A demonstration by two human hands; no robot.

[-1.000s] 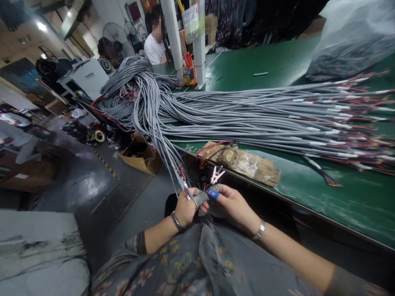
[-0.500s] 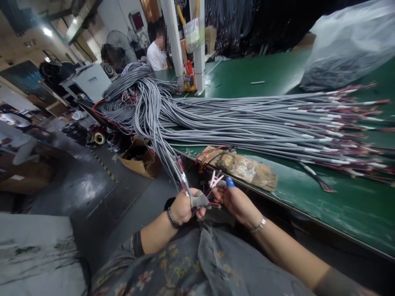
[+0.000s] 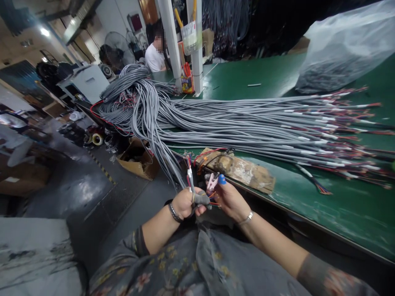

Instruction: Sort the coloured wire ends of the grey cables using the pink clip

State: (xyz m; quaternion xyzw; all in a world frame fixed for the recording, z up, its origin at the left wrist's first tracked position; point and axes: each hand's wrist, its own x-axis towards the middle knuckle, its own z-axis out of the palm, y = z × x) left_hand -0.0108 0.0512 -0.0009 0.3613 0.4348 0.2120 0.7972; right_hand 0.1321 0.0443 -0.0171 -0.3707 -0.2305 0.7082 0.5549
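Observation:
My left hand, with grey covers on some fingers, is closed round the ends of grey cables. Coloured wire ends stick out past its fingertips towards my right hand. A white-marked cable end with thin coloured wires rises above the left fist. My right hand, a blue cover on one finger, grips a small pink-handled clip-like tool. Its working end is hidden among the fingers, close to the wires.
Long grey cables lie across the green table, frayed coloured ends at right. A worn cardboard-like block sits at the table's edge. An open carton stands on the floor. A person sits beyond the white post.
The pink handles were spread in a V and now look closer together. My right hand has shifted slightly left, and a cable end now stands more upright above my left fist.

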